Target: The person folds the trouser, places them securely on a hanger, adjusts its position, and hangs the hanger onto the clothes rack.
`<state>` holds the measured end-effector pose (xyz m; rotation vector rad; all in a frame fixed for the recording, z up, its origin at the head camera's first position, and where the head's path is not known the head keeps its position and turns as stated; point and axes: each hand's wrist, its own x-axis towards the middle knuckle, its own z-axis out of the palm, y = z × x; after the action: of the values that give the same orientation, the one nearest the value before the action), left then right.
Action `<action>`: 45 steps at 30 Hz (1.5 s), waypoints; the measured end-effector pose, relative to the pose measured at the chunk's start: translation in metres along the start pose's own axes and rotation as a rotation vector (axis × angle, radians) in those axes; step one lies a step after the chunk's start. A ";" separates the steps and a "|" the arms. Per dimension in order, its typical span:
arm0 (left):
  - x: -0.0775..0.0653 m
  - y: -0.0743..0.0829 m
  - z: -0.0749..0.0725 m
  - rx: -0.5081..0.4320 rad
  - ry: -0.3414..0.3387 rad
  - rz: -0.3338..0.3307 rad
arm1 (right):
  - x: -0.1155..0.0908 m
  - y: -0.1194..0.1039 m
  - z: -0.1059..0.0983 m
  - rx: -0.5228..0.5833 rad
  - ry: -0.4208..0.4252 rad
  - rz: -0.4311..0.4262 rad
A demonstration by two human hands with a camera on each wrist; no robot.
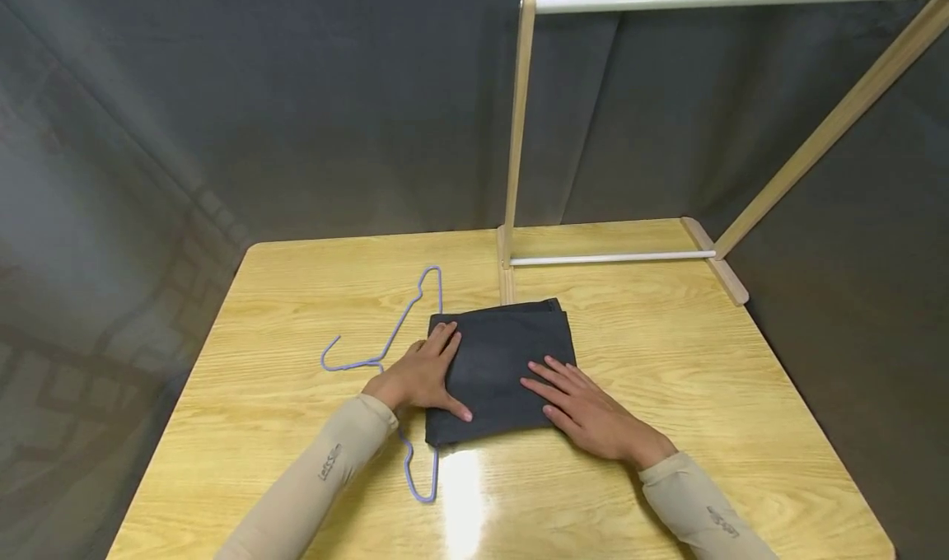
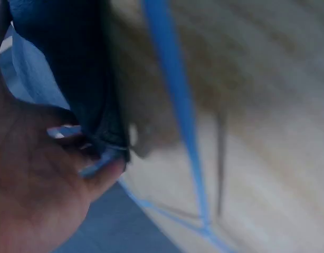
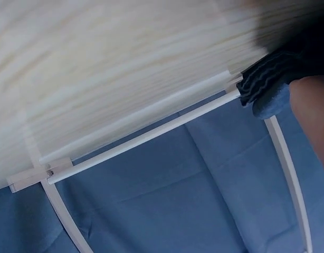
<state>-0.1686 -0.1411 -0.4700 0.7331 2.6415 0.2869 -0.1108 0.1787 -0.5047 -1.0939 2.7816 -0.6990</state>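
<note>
A folded dark garment (image 1: 504,350) lies on the table in the middle of the head view, its layers stacked into a flat rectangle. My left hand (image 1: 424,376) rests on its left side, fingers and thumb spread. On its lower right part lies my right hand (image 1: 589,412), fingers extended over the cloth. A thin blue-violet hanger (image 1: 400,321) sits at the garment's left, hook to the left, its long bar partly hidden under the cloth. In the left wrist view the hanger (image 2: 175,95) runs beside the garment's edge (image 2: 91,79). Layered folds (image 3: 273,68) show in the right wrist view.
A wooden rack with a white top rail (image 1: 712,0) and a lower white rod (image 1: 615,259) stands at the table's back right. Its left foot (image 1: 507,284) reaches toward the garment. Grey curtains (image 1: 356,107) surround the wood-grain table (image 1: 296,296).
</note>
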 end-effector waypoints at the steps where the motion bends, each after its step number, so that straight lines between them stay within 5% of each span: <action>1: 0.001 -0.001 0.001 0.020 0.015 0.011 | 0.000 0.000 0.000 0.001 -0.002 0.000; 6: 0.002 -0.011 0.012 0.019 0.082 0.087 | 0.000 0.000 0.003 0.027 -0.005 0.017; 11: 0.001 -0.017 0.018 -0.018 0.066 0.113 | 0.002 -0.001 0.008 0.024 0.010 -0.002; 19: 0.005 -0.014 0.025 0.129 0.062 0.107 | 0.000 -0.002 0.005 -0.021 0.018 -0.002; 24: 0.012 -0.007 0.013 0.160 -0.004 0.085 | -0.002 -0.001 0.001 -0.027 0.016 -0.010; 31: 0.024 0.001 -0.014 0.208 -0.005 0.057 | 0.000 0.001 0.004 -0.019 0.026 -0.009; 38: 0.029 -0.002 -0.014 0.251 0.007 0.104 | 0.001 0.000 0.004 0.016 -0.001 0.021; 45: 0.033 -0.007 -0.010 0.150 0.056 0.142 | 0.001 -0.001 0.002 0.013 -0.014 0.024</action>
<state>-0.2022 -0.1299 -0.4729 0.9773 2.6904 0.1514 -0.1103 0.1764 -0.5058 -1.0568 2.7699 -0.7037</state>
